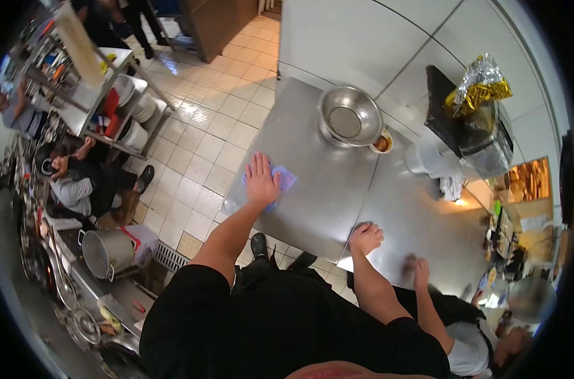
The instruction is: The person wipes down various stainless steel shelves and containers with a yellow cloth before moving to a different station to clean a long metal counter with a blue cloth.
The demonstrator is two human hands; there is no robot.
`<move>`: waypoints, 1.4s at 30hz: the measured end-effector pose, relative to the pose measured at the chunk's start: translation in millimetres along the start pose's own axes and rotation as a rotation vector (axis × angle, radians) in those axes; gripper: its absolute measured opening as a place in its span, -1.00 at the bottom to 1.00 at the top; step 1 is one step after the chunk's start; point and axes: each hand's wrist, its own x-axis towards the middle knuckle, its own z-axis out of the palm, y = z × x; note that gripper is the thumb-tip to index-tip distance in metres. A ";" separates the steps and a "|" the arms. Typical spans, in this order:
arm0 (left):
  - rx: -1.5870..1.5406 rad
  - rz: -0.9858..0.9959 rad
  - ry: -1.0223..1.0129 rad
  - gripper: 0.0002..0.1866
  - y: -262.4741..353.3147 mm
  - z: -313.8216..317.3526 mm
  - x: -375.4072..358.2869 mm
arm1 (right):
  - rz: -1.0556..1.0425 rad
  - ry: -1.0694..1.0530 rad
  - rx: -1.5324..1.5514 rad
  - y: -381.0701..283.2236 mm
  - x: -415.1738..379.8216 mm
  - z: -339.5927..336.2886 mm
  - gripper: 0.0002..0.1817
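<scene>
My left hand (260,180) lies flat with its fingers stretched out, pressing on a pale purple cloth (286,179) on the steel table (312,215). Parts of the cloth show on both sides of the palm. Near the table's front edge, by the seam between two table sections, my right hand (366,239) rests with its fingers curled in. Whether anything is inside those fingers is hidden. A steel bowl (348,117) stands at the back by the wall, with a small cup of brown contents (382,141) beside it.
A foil-topped stack (479,95) and a whitish container (424,156) stand at the back right. A co-worker's blurred hand (419,271) is over the right table section. A large pot (107,252) stands left, behind tiled floor. Another person (78,189) is beyond it.
</scene>
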 end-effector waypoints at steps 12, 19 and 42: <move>-0.021 -0.093 0.137 -0.15 36.6 49.5 179.7 | -0.005 -0.076 0.036 -2.2 5.6 -1.8 -0.72; -0.181 0.058 0.098 0.00 59.5 72.6 270.2 | -0.048 -0.032 0.105 -3.9 7.2 -3.0 -0.78; 0.013 0.091 -0.043 -0.35 -8.9 21.3 147.3 | -0.047 -0.051 0.056 0.9 2.9 -2.4 -0.75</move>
